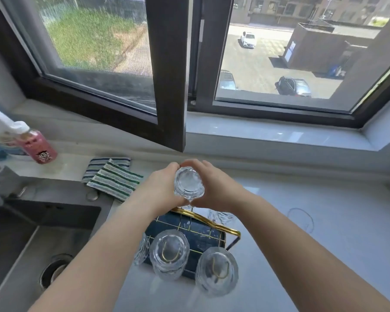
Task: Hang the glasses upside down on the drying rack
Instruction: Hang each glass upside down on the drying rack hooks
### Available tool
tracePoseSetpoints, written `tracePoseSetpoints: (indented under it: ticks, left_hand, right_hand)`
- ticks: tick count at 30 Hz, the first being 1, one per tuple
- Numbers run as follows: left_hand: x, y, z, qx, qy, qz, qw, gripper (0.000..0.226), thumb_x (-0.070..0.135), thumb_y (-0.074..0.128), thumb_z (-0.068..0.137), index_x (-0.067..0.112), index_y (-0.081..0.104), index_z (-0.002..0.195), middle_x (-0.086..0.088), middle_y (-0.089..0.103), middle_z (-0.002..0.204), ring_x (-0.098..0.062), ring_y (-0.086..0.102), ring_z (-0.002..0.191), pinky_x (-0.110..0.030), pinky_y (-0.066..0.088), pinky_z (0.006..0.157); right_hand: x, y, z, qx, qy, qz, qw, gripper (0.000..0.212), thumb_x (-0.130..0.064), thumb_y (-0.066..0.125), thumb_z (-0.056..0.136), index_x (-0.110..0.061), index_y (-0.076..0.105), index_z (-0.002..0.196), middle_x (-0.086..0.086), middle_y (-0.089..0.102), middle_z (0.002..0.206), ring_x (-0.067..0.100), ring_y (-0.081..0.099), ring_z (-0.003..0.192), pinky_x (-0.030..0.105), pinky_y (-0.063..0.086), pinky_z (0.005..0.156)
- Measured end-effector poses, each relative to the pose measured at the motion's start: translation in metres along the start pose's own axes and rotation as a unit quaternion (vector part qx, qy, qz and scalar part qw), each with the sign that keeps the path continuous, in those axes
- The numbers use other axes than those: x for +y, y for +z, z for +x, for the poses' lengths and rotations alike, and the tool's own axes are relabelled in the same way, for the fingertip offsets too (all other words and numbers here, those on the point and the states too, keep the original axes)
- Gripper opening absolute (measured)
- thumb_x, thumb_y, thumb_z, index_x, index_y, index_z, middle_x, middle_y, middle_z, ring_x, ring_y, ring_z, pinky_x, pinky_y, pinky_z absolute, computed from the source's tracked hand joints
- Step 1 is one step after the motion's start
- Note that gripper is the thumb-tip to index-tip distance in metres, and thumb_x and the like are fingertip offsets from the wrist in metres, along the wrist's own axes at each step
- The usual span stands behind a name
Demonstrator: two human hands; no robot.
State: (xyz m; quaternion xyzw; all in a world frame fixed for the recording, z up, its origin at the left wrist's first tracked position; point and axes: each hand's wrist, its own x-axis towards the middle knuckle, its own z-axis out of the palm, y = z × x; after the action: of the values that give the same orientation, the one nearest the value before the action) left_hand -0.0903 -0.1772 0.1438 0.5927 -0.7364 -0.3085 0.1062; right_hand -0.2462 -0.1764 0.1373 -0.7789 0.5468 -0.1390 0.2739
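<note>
A clear faceted glass is held upside down between both my hands, just above the far end of the drying rack. My left hand grips its left side and my right hand its right side. The rack has a dark blue tray and gold wire pegs. Two glasses hang upside down on its near pegs, one at the left and one at the right. Another glass shows at the rack's left edge, and one lies partly hidden under my right wrist.
A steel sink with a drain lies at the left. Striped cloths rest behind the rack. A pink bottle stands at the far left. An open dark window frame juts over the white counter.
</note>
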Motion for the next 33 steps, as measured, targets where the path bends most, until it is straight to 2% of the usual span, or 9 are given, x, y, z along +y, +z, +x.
tracePoseSetpoints:
  ticks: [5, 8, 12, 14, 17, 22, 26, 29, 33]
  left_hand:
    - [0.003, 0.002, 0.015, -0.052, -0.038, 0.049, 0.997, 0.061, 0.026, 0.079, 0.065, 0.018, 0.045, 0.116, -0.003, 0.061, 0.111, -0.023, 0.057, 0.099, -0.03, 0.045, 0.076]
    - [0.004, 0.003, 0.019, -0.082, -0.049, 0.066, 0.993, 0.06, 0.028, 0.079, 0.065, 0.017, 0.047, 0.114, -0.004, 0.061, 0.11, -0.023, 0.057, 0.097, -0.033, 0.047, 0.078]
    - [0.004, 0.003, 0.02, -0.096, -0.052, 0.058, 0.992, 0.06, 0.027, 0.08, 0.064, 0.019, 0.048, 0.114, -0.004, 0.062, 0.11, -0.023, 0.058, 0.096, -0.037, 0.051, 0.083]
    - [0.005, 0.004, 0.02, -0.102, -0.046, 0.056, 0.992, 0.059, 0.026, 0.079, 0.066, 0.02, 0.049, 0.116, -0.003, 0.063, 0.11, -0.02, 0.057, 0.092, -0.031, 0.049, 0.078]
    - [0.004, 0.005, 0.021, -0.103, -0.048, 0.046, 0.992, 0.063, 0.025, 0.078, 0.067, 0.019, 0.048, 0.122, -0.003, 0.062, 0.113, -0.016, 0.052, 0.087, -0.026, 0.044, 0.073]
    - [0.005, 0.006, 0.02, -0.099, -0.069, 0.052, 0.991, 0.074, 0.027, 0.078, 0.068, 0.018, 0.041, 0.132, -0.006, 0.055, 0.127, -0.023, 0.054, 0.108, -0.032, 0.047, 0.086]
    - [0.016, 0.001, 0.011, -0.059, -0.088, 0.047, 0.993, 0.081, 0.029, 0.076, 0.072, 0.017, 0.032, 0.139, -0.006, 0.045, 0.141, -0.024, 0.048, 0.122, -0.038, 0.042, 0.1]
    - [0.037, 0.004, -0.005, 0.014, -0.047, 0.076, 0.996, 0.081, 0.037, 0.072, 0.074, 0.021, 0.028, 0.14, -0.001, 0.037, 0.147, -0.022, 0.039, 0.13, -0.036, 0.034, 0.103]
    - [0.086, 0.049, -0.031, 0.058, 0.088, -0.091, 0.99, 0.077, 0.036, 0.07, 0.075, 0.034, 0.026, 0.139, 0.016, 0.037, 0.135, 0.0, 0.033, 0.123, -0.016, 0.027, 0.091]
  right_hand:
    - [0.013, 0.011, 0.013, -0.038, 0.008, -0.018, 0.999, 0.086, -0.017, 0.082, 0.065, -0.033, 0.031, 0.132, 0.004, 0.045, 0.137, 0.024, 0.051, 0.115, 0.037, 0.048, 0.091]
    - [0.018, 0.016, 0.017, -0.054, 0.01, -0.03, 0.998, 0.086, -0.017, 0.083, 0.063, -0.032, 0.031, 0.129, 0.005, 0.046, 0.135, 0.026, 0.052, 0.113, 0.041, 0.05, 0.09]
    - [0.021, 0.019, 0.019, -0.066, 0.01, -0.048, 0.997, 0.086, -0.016, 0.084, 0.061, -0.03, 0.031, 0.127, 0.007, 0.047, 0.132, 0.027, 0.055, 0.106, 0.039, 0.052, 0.084]
    - [0.02, 0.02, 0.019, -0.073, 0.003, -0.071, 0.995, 0.086, -0.016, 0.085, 0.061, -0.027, 0.031, 0.128, 0.008, 0.048, 0.13, 0.028, 0.056, 0.101, 0.034, 0.049, 0.075]
    - [0.018, 0.019, 0.021, -0.08, -0.004, -0.119, 0.99, 0.088, -0.018, 0.085, 0.06, -0.021, 0.031, 0.13, 0.01, 0.047, 0.128, 0.031, 0.058, 0.097, 0.039, 0.051, 0.072]
    - [0.017, 0.018, 0.021, -0.082, 0.0, -0.143, 0.986, 0.091, -0.021, 0.085, 0.061, -0.019, 0.029, 0.133, 0.012, 0.046, 0.132, 0.033, 0.06, 0.097, 0.044, 0.054, 0.076]
    - [0.022, 0.004, 0.006, -0.063, 0.016, -0.064, 0.996, 0.101, -0.022, 0.085, 0.062, -0.025, 0.022, 0.14, 0.008, 0.038, 0.144, 0.029, 0.052, 0.118, 0.041, 0.048, 0.093]
    - [0.04, -0.02, -0.026, 0.018, 0.035, 0.07, 0.997, 0.09, -0.024, 0.084, 0.065, -0.03, 0.029, 0.137, 0.001, 0.043, 0.139, 0.017, 0.047, 0.123, 0.032, 0.04, 0.1]
    - [0.085, -0.037, -0.094, 0.159, 0.086, 0.213, 0.96, 0.07, -0.019, 0.082, 0.067, -0.035, 0.043, 0.123, -0.01, 0.052, 0.123, 0.001, 0.05, 0.114, 0.024, 0.041, 0.098]
